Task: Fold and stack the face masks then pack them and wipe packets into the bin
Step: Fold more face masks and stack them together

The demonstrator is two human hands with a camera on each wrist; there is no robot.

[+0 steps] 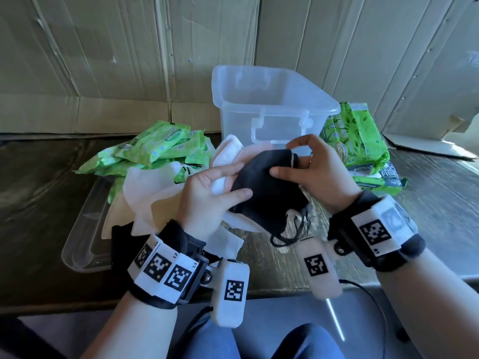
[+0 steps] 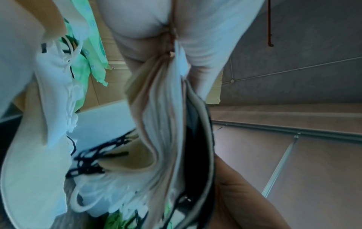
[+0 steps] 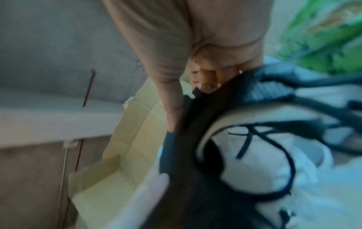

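nearest, two wrists wear black bands with printed marker tags, above blue-trousered knees. just beyond them both hands hold a bundle of face masks over the near edge of the dark table (image 1: 427, 193). the left hand (image 1: 207, 198) grips the left side of the bundle, thumb laid across the black mask (image 1: 264, 187) on top, fingers curled under the white masks (image 1: 223, 161) beneath. the right hand (image 1: 316, 174) grasps the right side of the same black mask, thumb pressing its face and fingers pinching its far corner. black ear loops (image 1: 293, 231) dangle from the near end of the bundle.

to the left of the hands, more loose white masks (image 1: 145, 193) lie on a clear plastic lid (image 1: 83, 229) resting flat on the table. further left and back, a heap of green wipe packets (image 1: 155, 146) lies partly under those masks. to the right, another pile of green wipe packets (image 1: 360, 143) is stacked beside the bin. the clear bin (image 1: 269, 104) stands upright just behind the hands, open at the top. a cardboard wall (image 1: 129, 60) closes the far side.
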